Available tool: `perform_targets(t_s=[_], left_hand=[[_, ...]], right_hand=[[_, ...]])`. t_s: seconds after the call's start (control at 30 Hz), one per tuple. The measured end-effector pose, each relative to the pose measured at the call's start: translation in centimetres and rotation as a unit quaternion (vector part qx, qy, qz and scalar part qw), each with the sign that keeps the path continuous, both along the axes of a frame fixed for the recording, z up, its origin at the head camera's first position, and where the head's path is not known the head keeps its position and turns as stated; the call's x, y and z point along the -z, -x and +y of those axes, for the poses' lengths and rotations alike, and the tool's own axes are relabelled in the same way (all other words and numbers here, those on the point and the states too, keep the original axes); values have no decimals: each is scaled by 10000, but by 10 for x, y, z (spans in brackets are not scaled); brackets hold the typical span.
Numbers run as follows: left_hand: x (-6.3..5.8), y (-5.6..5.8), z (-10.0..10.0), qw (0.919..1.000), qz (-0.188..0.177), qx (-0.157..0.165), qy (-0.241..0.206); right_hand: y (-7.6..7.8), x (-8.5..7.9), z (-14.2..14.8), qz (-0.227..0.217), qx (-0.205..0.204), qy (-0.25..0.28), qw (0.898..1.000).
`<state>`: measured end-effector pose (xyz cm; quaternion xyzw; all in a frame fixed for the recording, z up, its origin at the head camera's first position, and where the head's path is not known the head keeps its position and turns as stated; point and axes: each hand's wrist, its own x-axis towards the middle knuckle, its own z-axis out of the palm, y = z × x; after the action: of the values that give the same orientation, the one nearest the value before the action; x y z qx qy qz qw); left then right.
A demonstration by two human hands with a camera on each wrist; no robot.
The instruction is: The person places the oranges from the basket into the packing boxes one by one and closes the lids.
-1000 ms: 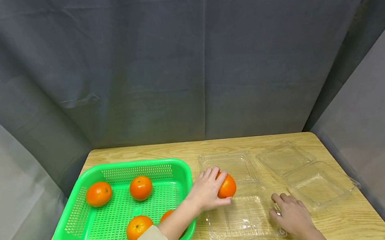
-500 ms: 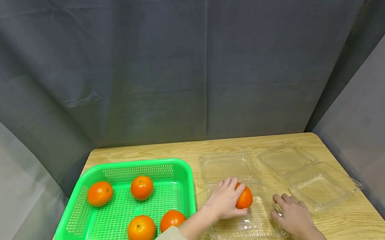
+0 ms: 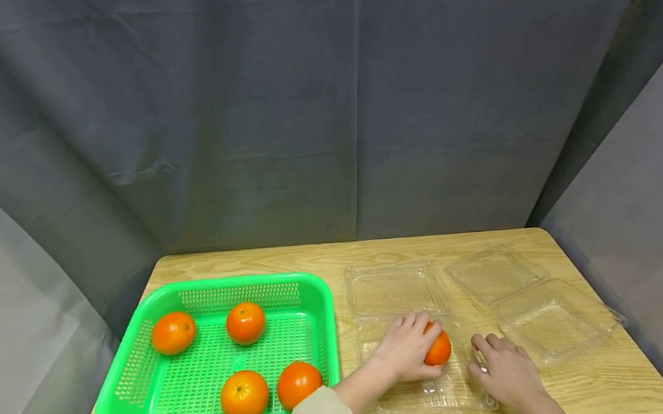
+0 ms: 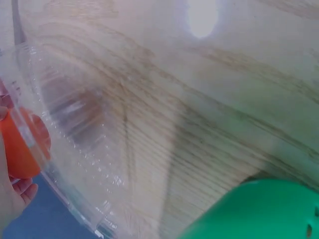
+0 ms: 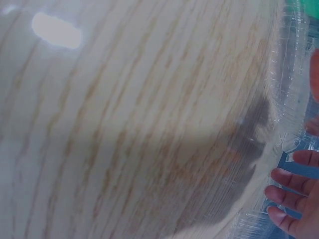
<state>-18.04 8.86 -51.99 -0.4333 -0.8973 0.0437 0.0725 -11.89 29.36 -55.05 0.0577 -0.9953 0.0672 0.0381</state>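
My left hand [image 3: 407, 350] holds an orange [image 3: 437, 344] low over the base of a clear plastic clamshell box [image 3: 391, 407]. In the left wrist view the same orange [image 4: 22, 144] shows behind the clear wall, with fingers curled round it. At the box's right edge lies my right hand [image 3: 507, 370], its fingertips close to the rim. In the right wrist view its fingers [image 5: 294, 199] are loosely extended beside the clear plastic. The box's lid [image 3: 395, 288] lies opened away toward the back.
A green plastic basket [image 3: 105, 408] stands at the left with several oranges [image 3: 244, 395] in it. A second opened clear clamshell box [image 3: 554, 321] lies right of the first. Grey curtains [image 3: 258, 139] hang behind the wooden table [image 3: 623, 378].
My left hand has carried the orange rightward and down from the box's left part to its right side. The right hand has stayed by the box's right edge.
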Motion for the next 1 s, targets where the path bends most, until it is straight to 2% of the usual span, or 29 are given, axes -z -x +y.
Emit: perform_targets(t_s=[0.27, 0.63, 1.0], left_hand=[[10, -1, 8, 9996, 113, 85, 261], [23, 3, 17, 9985, 454, 307, 88], [30, 2, 27, 9987, 439, 240, 110]], right_hand=[[1, -2, 0, -104, 21, -36, 9999], [0, -2, 0, -118, 20, -67, 9999], [1, -1, 0, -88, -10, -63, 9999]])
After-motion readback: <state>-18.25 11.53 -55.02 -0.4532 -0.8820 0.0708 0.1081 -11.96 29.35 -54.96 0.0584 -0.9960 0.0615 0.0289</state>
